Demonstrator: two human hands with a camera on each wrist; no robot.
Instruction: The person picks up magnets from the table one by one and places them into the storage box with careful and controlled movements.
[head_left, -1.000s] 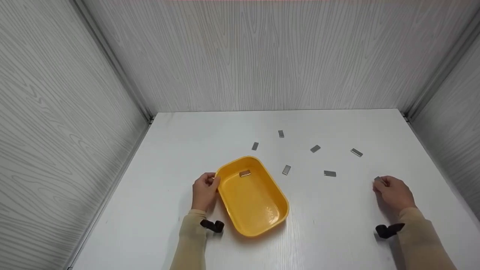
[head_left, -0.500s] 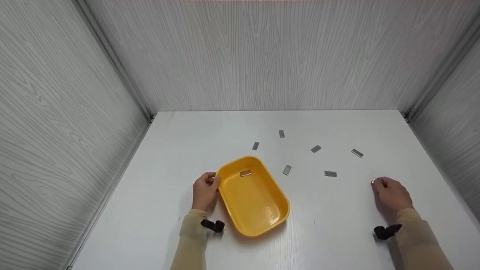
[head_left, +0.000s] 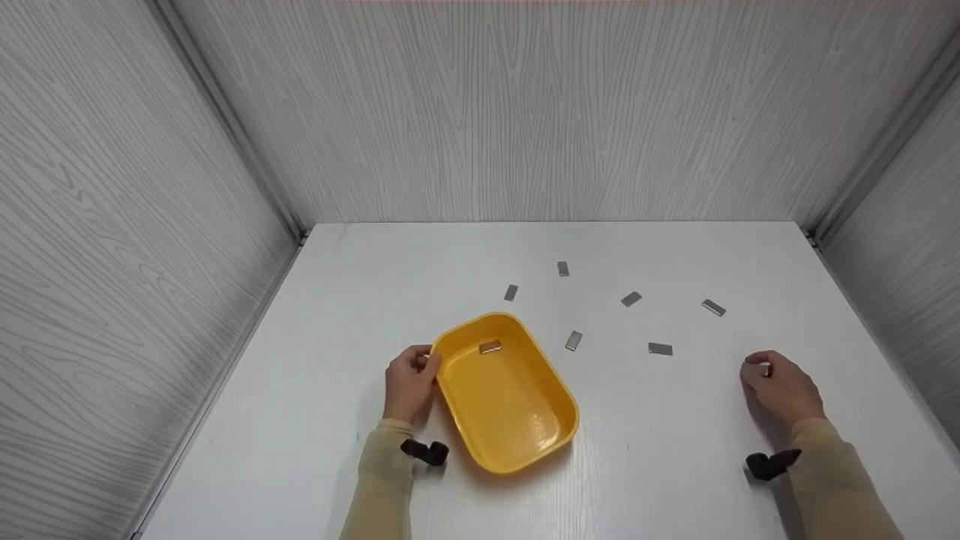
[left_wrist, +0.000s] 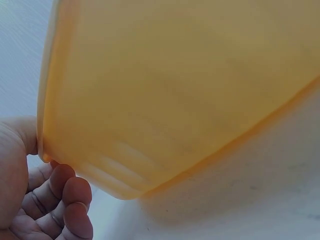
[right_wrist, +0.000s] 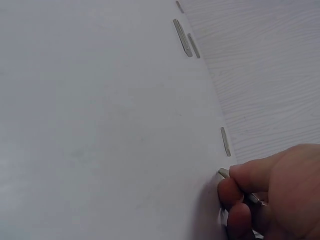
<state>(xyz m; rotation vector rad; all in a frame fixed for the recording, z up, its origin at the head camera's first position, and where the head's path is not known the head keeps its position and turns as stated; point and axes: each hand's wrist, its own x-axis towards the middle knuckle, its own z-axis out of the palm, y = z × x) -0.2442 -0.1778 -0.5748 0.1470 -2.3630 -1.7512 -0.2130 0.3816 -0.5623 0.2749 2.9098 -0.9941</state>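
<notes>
My left hand [head_left: 407,384] grips the upper left rim of a yellow plastic tray [head_left: 514,409]. In the left wrist view its thumb lies over the rim while the fingers [left_wrist: 77,192] curl below. One small metal piece [head_left: 490,347] lies at the tray's far end. Off to the right, my right hand [head_left: 785,386] pinches another small flat metal piece [right_wrist: 223,172] between thumb and fingers, low over the white table. Most of that piece is hidden by the fingers; its tip shows in the right wrist view.
Several grey metal pieces lie scattered on the white table [head_left: 645,435], among them one near the tray [head_left: 574,340], one farther right [head_left: 660,349] and one nearest the right hand [head_left: 714,307]. Pale wood-grained panels [head_left: 555,112] enclose the back and both sides.
My right hand has shifted slightly left and turned the metal piece in its fingers, so less of it shows from above. The left hand and the tray stay in place.
</notes>
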